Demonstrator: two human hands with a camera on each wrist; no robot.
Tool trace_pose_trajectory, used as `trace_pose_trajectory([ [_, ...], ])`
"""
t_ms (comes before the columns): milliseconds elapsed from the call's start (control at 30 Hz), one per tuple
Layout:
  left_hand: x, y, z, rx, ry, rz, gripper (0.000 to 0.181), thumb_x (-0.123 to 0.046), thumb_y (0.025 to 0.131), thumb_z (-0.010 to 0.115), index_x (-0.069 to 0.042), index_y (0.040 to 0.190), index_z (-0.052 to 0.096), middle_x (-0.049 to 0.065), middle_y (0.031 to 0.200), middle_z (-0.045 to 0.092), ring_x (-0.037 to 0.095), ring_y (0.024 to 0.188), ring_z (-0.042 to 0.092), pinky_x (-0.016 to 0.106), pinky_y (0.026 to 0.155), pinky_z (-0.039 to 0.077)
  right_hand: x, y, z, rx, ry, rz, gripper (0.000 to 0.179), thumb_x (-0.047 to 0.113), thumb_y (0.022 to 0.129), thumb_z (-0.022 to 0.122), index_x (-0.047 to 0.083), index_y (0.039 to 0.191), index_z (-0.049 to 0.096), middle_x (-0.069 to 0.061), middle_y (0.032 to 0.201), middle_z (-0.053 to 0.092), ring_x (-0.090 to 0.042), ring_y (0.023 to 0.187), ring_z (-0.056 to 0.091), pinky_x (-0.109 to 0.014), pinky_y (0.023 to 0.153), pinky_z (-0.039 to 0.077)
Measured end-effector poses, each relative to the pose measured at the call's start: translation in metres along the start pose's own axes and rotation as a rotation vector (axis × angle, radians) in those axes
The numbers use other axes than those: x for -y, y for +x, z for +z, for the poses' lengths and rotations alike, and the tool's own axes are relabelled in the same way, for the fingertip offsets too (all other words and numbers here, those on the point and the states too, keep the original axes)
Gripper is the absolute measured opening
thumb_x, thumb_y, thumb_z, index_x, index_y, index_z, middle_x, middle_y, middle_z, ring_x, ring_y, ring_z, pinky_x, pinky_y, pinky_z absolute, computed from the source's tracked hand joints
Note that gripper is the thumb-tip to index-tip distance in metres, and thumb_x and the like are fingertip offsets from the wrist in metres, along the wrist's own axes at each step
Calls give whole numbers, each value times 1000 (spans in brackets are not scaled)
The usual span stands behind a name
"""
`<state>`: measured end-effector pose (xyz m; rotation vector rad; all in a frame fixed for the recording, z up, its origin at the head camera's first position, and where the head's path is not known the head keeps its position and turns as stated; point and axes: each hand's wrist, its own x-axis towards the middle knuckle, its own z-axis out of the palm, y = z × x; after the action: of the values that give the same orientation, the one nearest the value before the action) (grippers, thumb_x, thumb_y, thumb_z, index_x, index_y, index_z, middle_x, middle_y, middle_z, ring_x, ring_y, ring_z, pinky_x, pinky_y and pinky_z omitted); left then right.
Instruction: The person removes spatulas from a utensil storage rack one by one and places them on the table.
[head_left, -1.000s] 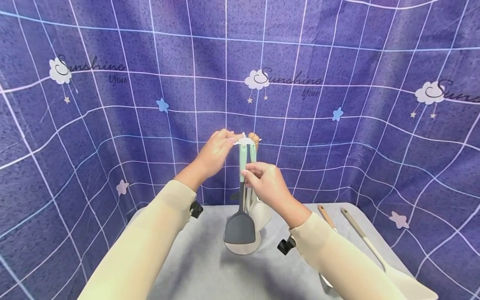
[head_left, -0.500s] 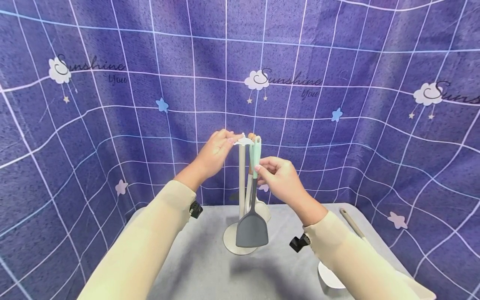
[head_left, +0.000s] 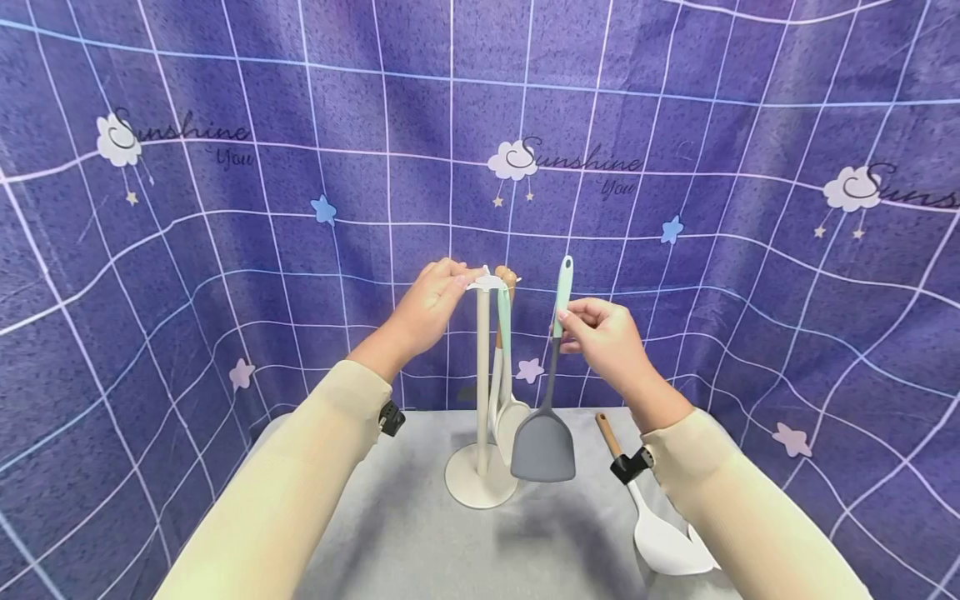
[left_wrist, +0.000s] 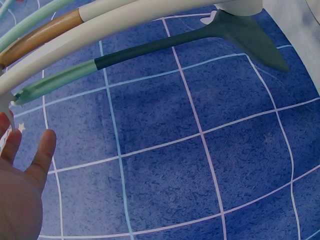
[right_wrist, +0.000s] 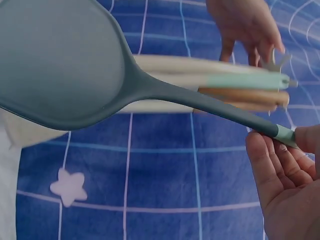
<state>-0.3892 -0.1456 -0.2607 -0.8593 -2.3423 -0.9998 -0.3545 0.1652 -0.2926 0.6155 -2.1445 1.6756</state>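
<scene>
My right hand [head_left: 611, 337] pinches the mint handle [head_left: 564, 287] of a dark grey spatula [head_left: 543, 446], which hangs blade down to the right of a cream utensil stand [head_left: 482, 375]. In the right wrist view its broad blade [right_wrist: 60, 65] fills the upper left. At the stand's white hooked top [head_left: 487, 282], my left hand [head_left: 431, 304] holds on with its fingertips, part of the grip being hidden. Several utensils hang on the stand's right side, with mint and wooden handles, among them a pale ladle [head_left: 512, 421]. A second dark, mint-handled spatula [left_wrist: 160, 50] hangs behind the pole.
On the grey table [head_left: 390, 533], a white spatula [head_left: 663, 542] with a wooden handle lies to the right, partly beside another white utensil under my right sleeve. A purple gridded cloth [head_left: 352, 100] surrounds the table's back and sides.
The grey spatula has come off the stand's front and moved right and slightly up with my right hand. The pole now shows fully. My left hand has stayed at the stand's top.
</scene>
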Motion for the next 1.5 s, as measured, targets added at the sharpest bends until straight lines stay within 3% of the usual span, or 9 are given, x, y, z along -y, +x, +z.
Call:
trace_pose_trajectory([
  [233,1,0,1,-4,-2,6,49,-32,123,38,-18,160,67,16,155,61,38,154,48,62,128,41,-19,7,-19,-60,-1,103,33,11,114,68,-18,129,71,-22,102,85,-3,77,79,-26,76,70],
  [400,3,0,1,1,3,5,49,-33,123,38,-19,160,67,15,156,61,37,155,48,62,128,42,-42,11,-27,-76,-22,194,35,14,115,67,-17,132,70,-26,109,85,-4,77,78,-25,78,70],
  [533,3,0,-1,10,6,3,50,-33,123,37,-20,160,67,16,159,60,38,157,46,64,129,40,-67,13,-29,-65,-43,273,35,15,116,66,-15,133,71,-19,104,86,-5,76,75,-26,79,70],
  [800,0,1,-3,17,29,23,50,-32,123,37,-18,161,66,15,155,62,38,152,49,61,128,41,-115,10,-21,-24,-61,384,31,11,116,64,-14,131,74,-19,100,84,-9,75,72,-26,73,69],
  [933,0,0,-2,13,19,-4,50,-33,122,37,-20,161,66,13,156,62,36,154,48,61,128,42,-134,5,-13,6,-109,411,30,11,115,64,-14,129,75,-18,99,82,-10,76,71,-30,75,70],
  [1267,2,0,-2,4,10,3,49,-32,122,38,-20,160,67,15,157,61,38,154,48,62,127,42,-164,-10,6,88,-121,512,31,8,115,62,-16,131,73,-11,88,76,-12,74,72,-40,80,73],
  [1500,2,-1,-3,10,16,15,50,-33,122,37,-19,160,67,15,156,61,38,154,48,61,129,40,-180,-23,16,167,-168,580,33,7,113,62,-18,132,71,-7,79,68,-12,68,68,-34,69,71],
])
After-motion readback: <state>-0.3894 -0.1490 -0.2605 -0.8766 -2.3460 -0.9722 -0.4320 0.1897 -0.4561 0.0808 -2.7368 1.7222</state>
